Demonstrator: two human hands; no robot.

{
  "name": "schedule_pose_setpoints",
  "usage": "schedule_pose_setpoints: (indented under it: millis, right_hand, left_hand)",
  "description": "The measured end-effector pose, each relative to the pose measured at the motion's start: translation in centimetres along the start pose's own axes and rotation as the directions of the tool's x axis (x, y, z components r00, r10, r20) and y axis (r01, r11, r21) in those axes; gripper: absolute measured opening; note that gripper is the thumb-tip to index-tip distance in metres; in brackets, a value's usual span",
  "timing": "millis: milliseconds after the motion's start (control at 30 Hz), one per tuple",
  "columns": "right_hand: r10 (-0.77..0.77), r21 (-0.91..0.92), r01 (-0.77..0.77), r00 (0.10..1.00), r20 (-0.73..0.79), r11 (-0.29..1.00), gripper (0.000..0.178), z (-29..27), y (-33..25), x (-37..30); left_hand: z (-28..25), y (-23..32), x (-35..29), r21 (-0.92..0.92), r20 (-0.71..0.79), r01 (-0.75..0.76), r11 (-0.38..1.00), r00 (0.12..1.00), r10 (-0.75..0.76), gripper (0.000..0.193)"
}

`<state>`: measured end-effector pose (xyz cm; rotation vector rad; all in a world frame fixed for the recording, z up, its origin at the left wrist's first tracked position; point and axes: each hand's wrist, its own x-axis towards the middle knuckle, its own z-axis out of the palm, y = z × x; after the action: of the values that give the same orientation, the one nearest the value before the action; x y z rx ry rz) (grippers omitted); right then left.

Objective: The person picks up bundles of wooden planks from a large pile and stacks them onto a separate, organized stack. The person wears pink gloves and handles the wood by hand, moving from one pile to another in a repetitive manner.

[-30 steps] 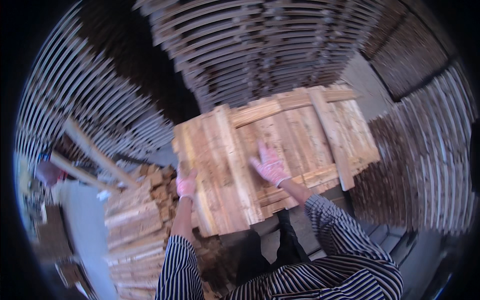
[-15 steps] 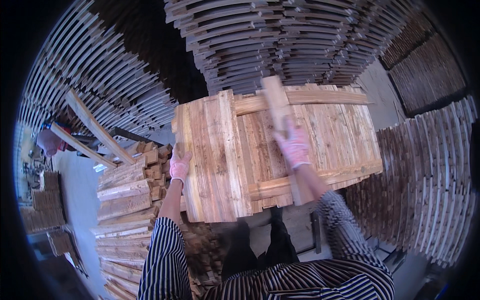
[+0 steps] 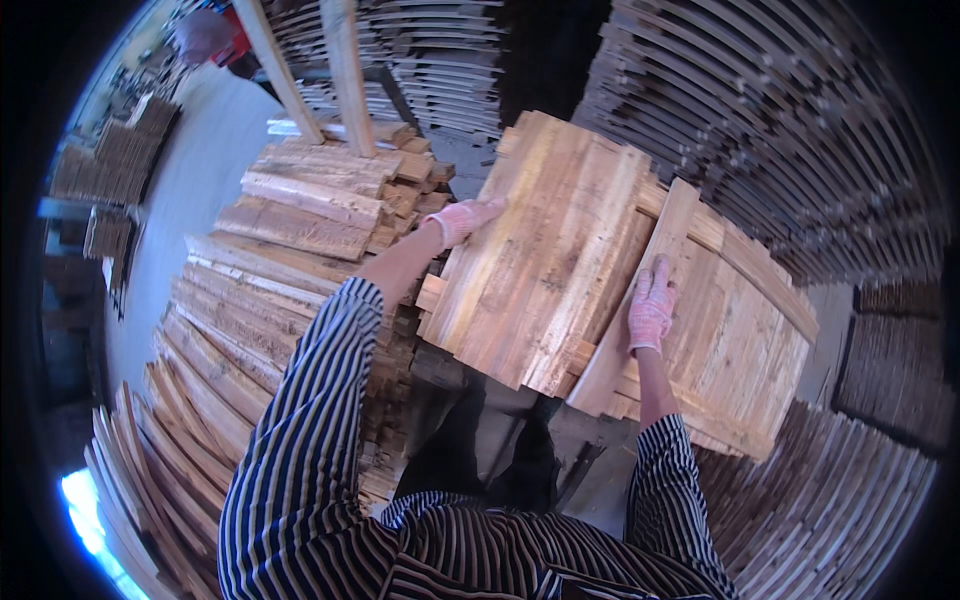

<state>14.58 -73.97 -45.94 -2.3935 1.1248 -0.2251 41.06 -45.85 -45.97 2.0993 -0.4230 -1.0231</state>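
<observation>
The left hand (image 3: 465, 220) lies against the edge of a row of boards (image 3: 545, 240), and the right hand (image 3: 652, 312), fingers extended, touches a loose board (image 3: 612, 350); whether either hand grips is unclear. The loose board lies slanted beside the row, across a crosswise strip (image 3: 770, 280) on a layer of planks (image 3: 735, 350). A pile of boards (image 3: 300, 215) stands at left.

Open room above laid boards (image 3: 545, 235), two posts (image 3: 350, 90) at far end of plank pile (image 3: 300, 222), slat stack (image 3: 740, 130) behind
</observation>
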Motion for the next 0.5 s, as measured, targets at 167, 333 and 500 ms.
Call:
schedule_pose_setpoints:
  millis: [167, 333, 500]
  right_hand:
    - [-0.050, -0.005, 0.050, 0.997, 0.059, 0.999, 0.054, 3.5, -6.0, -0.2]
    - [-0.114, 0.062, 0.109, 0.991, 0.074, 0.992, 0.054, 4.1, -7.0, -0.6]
    - [-0.149, -0.161, 0.170, 0.980, 0.136, 0.972, 0.061, 2.2, -9.5, -1.1]
  left_hand:
    - [-0.9, -0.6, 0.2, -0.063, -0.002, 0.124, 0.990, 0.992, -0.125, 0.082]
    - [-0.6, -5.1, 2.1, -0.192, 0.006, 0.064, 0.979, 0.998, -0.064, 0.087]
    - [1.0, -7.1, 2.0, -0.190, -0.456, -0.125, 0.974, 0.890, 0.025, 0.096]
